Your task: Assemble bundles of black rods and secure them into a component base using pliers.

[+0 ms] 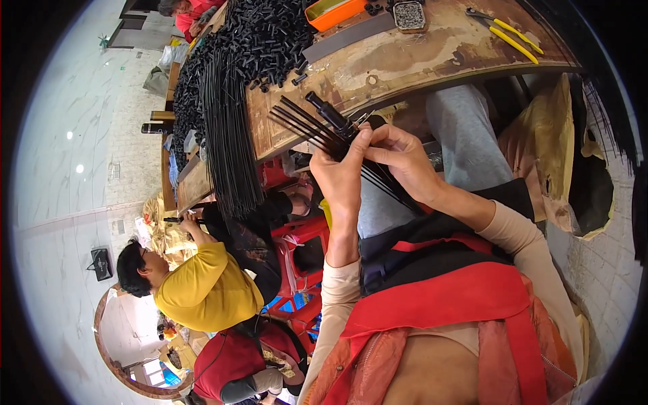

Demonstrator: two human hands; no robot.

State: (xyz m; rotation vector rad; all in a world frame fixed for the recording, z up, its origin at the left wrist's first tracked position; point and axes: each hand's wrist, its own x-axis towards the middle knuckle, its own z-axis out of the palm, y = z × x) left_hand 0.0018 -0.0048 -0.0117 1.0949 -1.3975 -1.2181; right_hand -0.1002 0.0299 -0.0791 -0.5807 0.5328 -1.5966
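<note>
A: Where are the hands?

B: Above the lap [383,214], just off the near edge of the table [439,54]. The left hand [337,179] is closed around some thin black rods [291,120], which fan out past its thumb. A black tube [328,113] tilts beside them, its lower end at the fingers.

A: And the right hand [408,165]?

B: Its thumb and fingers come together beside the left thumb, close to the tube's lower end. I can't tell whether they clamp anything.

A: Why carry the rods in the left?

B: Probably to keep them in reach and leave the right fingertips free. The long rods [226,128] overhang the table's near edge, perhaps for easy grabbing, beside a pile of short tubes [266,37]. The pliers [516,44] lie toward the right end, handles facing the near edge, likely for quick pickup.

A: What's hard to see?

B: The left palm hides the rods' middles, and their lower ends blur into dark clothing. The orange box [341,16] is cut off at the top. I can't count the rods reliably.
</note>
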